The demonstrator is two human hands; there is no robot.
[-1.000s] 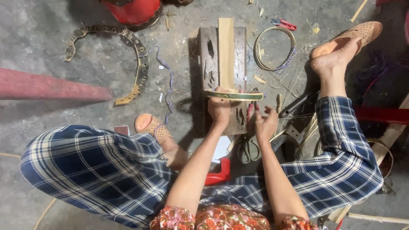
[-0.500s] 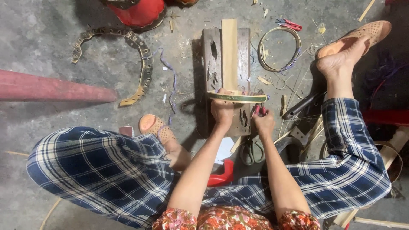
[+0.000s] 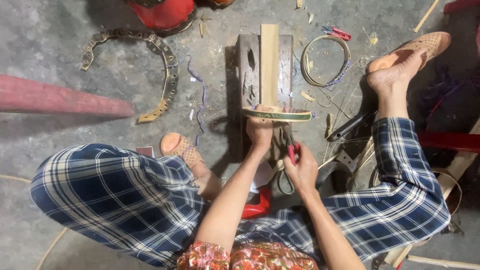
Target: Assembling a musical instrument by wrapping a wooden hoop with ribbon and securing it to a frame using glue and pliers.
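Observation:
My left hand (image 3: 260, 129) grips a thin bamboo ring (image 3: 278, 114) with a green edge, seen almost edge-on above a dark wooden block (image 3: 248, 70). A pale flat wooden slat (image 3: 269, 60) lies lengthwise on that block. My right hand (image 3: 300, 167) is closed around a small red-handled tool (image 3: 291, 150) just below and to the right of the ring. Both hands work close together over the near end of the block, between my knees in blue checked trousers.
A coiled hoop of bamboo strip (image 3: 325, 62) and small red clippers (image 3: 337, 33) lie at the back right. A curved perforated strip (image 3: 160, 65) lies at left beside a red pole (image 3: 60, 100). Scissors (image 3: 285, 180), a dark blade (image 3: 350, 127) and bamboo slivers lie near my right foot (image 3: 395, 75).
The view has shifted slightly. My right hand has dropped a little lower, away from the ring, while my left hand still holds the ring over the block.

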